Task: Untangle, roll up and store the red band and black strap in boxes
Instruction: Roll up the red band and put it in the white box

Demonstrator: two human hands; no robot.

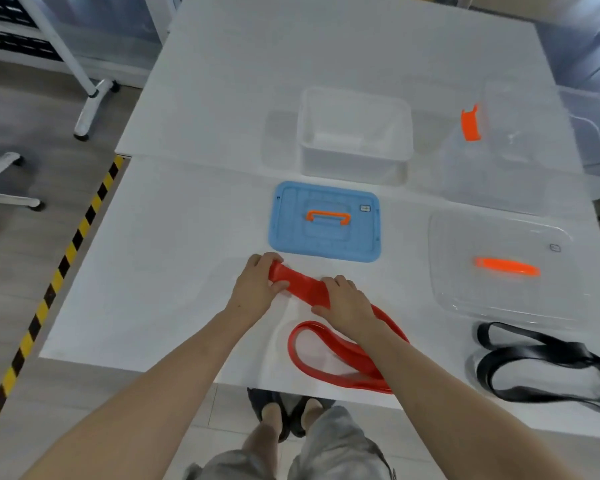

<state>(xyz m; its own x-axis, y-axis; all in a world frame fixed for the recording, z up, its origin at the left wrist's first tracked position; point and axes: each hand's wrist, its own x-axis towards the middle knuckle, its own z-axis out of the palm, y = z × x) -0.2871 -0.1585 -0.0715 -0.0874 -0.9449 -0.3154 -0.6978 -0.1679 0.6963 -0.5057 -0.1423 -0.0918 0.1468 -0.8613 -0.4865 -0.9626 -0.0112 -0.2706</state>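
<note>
Both hands are on the red band [303,289] at the near middle of the white counter [187,237]. The left hand [257,289] grips the band's far end, fingers curled over it and thumb pressed on the flat red surface. The right hand [343,303] lies closed over the band just beside the left, with a short flat stretch of band between the two. Behind the right hand the rest of the band trails toward the near edge of the counter in a loose open loop, part of it passing under the right forearm.

The black strap [541,362] lies untouched on the counter to the right, well apart from both hands, in loose overlapping loops; whether it is twisted on itself cannot be told at this blur.

Just beyond the hands lies a blue lid [291,233] with an orange handle, flat on the counter. Behind it stands an open white box [354,133], nothing visible inside. To the right a clear lid [499,237] with an orange handle lies flat, just beyond the black strap. Further back on the right stands a clear box [520,133] bearing an orange latch [470,123] on its left side.
</note>
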